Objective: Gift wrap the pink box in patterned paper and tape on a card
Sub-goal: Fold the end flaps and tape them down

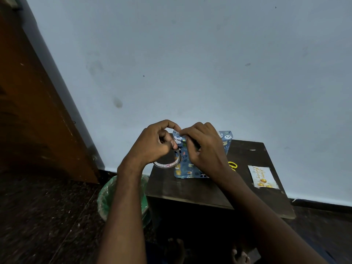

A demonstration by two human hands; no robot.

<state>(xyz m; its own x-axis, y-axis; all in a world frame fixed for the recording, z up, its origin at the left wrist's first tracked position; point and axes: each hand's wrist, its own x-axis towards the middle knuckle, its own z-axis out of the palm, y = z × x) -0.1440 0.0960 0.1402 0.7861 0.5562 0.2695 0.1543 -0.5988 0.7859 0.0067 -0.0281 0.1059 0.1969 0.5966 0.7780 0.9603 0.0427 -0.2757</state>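
Fingers of the left hand curl round a roll of clear tape, thumb and forefinger pinching near its upper rim, the roll held just above the table's left edge. Right hand — fingers bent, tips pinching at the top left corner of the wrapped box — covers much of its face. That box, in blue patterned paper, stands on the dark table against the wall. Yellow scissors peek out beside the right wrist; the card lies flat further right — well apart from the box
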